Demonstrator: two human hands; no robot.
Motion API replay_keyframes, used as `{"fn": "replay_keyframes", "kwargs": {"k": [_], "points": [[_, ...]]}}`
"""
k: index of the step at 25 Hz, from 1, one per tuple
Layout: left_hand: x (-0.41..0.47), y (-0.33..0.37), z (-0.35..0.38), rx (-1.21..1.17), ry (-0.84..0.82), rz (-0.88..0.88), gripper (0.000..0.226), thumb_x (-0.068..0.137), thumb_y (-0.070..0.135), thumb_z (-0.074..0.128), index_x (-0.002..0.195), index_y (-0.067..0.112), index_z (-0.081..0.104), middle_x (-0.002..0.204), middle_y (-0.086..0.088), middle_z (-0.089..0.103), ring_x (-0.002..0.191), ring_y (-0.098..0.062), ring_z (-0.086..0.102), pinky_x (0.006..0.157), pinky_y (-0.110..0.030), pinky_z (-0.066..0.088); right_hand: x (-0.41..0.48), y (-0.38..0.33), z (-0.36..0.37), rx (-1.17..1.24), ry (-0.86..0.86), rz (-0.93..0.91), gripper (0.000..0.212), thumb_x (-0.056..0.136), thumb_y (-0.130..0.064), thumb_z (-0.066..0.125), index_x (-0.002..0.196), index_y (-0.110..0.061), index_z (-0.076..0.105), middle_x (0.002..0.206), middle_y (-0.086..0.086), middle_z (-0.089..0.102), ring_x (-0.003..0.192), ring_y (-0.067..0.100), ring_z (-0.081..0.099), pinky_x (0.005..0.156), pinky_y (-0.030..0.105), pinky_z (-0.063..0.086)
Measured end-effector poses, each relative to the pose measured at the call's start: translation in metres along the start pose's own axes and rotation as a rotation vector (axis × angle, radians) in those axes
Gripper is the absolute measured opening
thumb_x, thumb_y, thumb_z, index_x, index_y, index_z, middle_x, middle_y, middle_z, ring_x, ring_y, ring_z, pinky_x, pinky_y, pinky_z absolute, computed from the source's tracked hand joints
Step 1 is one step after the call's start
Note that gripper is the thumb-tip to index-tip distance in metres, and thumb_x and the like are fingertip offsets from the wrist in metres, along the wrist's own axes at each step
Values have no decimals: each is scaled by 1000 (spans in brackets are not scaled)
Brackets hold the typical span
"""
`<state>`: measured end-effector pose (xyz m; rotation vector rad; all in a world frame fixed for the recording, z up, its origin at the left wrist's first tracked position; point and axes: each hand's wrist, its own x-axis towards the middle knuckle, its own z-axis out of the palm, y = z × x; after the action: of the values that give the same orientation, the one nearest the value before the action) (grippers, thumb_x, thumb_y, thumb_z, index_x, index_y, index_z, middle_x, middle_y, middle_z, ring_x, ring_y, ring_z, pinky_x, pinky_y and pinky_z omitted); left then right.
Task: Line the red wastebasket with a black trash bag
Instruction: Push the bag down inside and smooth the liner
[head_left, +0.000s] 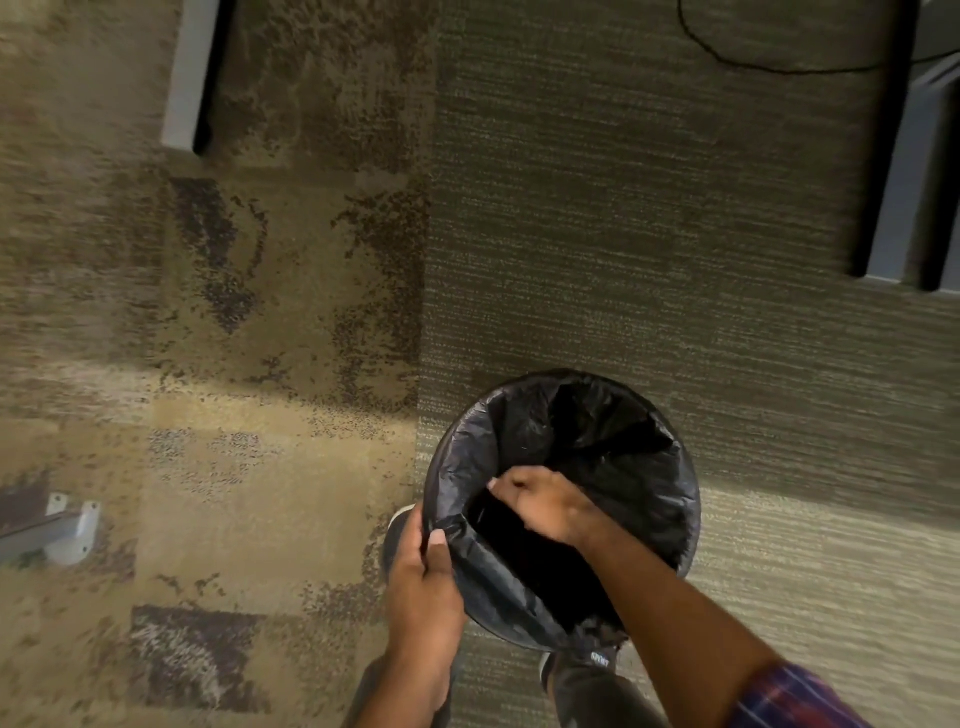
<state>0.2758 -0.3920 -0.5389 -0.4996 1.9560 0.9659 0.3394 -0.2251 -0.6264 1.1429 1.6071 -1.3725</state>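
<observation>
A round wastebasket stands on the carpet at the lower middle, fully covered by a black trash bag (597, 431) folded over its rim; no red shows. My left hand (423, 587) grips the bag's edge over the rim at the near left, thumb on top. My right hand (540, 501) reaches inside the opening, fingers curled against the bag's inner left side. Whether the right hand pinches the plastic is hard to tell.
Patterned carpet (260, 312) lies to the left and striped carpet (649, 234) to the right. A grey furniture leg (189, 73) stands at the top left, a metal bracket (72, 527) at the left, grey panels (904, 182) at the right, a black cable (779, 67) at the top. My shoes flank the basket.
</observation>
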Motion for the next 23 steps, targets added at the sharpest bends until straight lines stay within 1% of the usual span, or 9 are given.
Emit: {"fn": "replay_keyframes", "kwargs": {"k": [2, 5, 7, 9, 12, 15, 18, 21, 23], "points": [[0, -9, 2, 1, 52, 10, 52, 112, 34, 53, 162, 40, 42, 160, 0, 58, 141, -35, 62, 113, -64, 53, 17, -4, -21, 176, 42, 41, 44, 97, -63, 58, 114, -28, 78, 110, -4, 75, 97, 14, 69, 93, 30, 55], [-6, -31, 5, 62, 142, -33, 58, 103, 19, 70, 156, 30, 50, 134, 2, 74, 115, -27, 75, 102, -60, 61, 37, 6, -34, 243, 67, 106, 67, 99, -59, 59, 149, -15, 59, 152, 8, 61, 140, 26, 56, 122, 37, 39], [-13, -44, 4, 132, 228, -74, 55, 96, 14, 79, 147, 17, 58, 103, 10, 73, 89, -17, 74, 93, -52, 63, 32, 14, -28, 105, 81, 85, 67, 102, -57, 54, 154, -15, 53, 160, 8, 53, 149, 28, 47, 127, 39, 33], [-20, -50, 4, 121, 266, -125, 45, 91, 14, 83, 132, 9, 65, 91, 8, 69, 86, -26, 73, 93, -51, 62, 12, 23, -13, -106, 226, -2, 55, 105, -51, 51, 145, -15, 61, 147, 13, 62, 138, 33, 57, 117, 39, 44], [-27, -48, 11, -34, 218, -242, 25, 98, 11, 77, 120, 10, 66, 100, -16, 71, 98, -41, 72, 85, -63, 67, -11, 29, 15, -130, 364, -92, 51, 105, -51, 47, 141, -19, 62, 141, 14, 64, 134, 34, 60, 112, 43, 48], [-28, -45, 20, -91, 174, -255, 13, 105, 7, 66, 115, 14, 69, 114, -18, 72, 108, -40, 73, 79, -63, 69, -8, 31, 40, -134, 12, 69, 74, 100, -73, 29, 165, -37, 28, 174, 1, 29, 159, 27, 28, 127, 61, 20], [-22, -47, 25, -144, 148, -215, 21, 109, 6, 58, 102, 23, 68, 111, -14, 73, 103, -34, 75, 80, -60, 69, 5, 35, 50, -297, -103, 119, 80, 96, -81, 19, 166, -43, 15, 179, -3, 12, 163, 28, 17, 125, 66, 10], [-25, -48, 27, -179, 140, -204, 18, 110, 6, 56, 109, 20, 67, 108, -10, 75, 97, -25, 75, 66, -45, 70, 8, 34, 50, -292, -63, 107, 81, 97, -78, 21, 167, -37, 19, 178, -1, 18, 161, 29, 23, 125, 64, 17], [-29, -45, 27, -203, 143, -211, 15, 110, 7, 57, 115, 17, 67, 109, -9, 75, 95, -22, 74, 54, -35, 67, -7, 30, 44, -280, 60, 39, 74, 101, -71, 27, 163, -31, 34, 169, 3, 40, 154, 28, 40, 123, 57, 31]]}}
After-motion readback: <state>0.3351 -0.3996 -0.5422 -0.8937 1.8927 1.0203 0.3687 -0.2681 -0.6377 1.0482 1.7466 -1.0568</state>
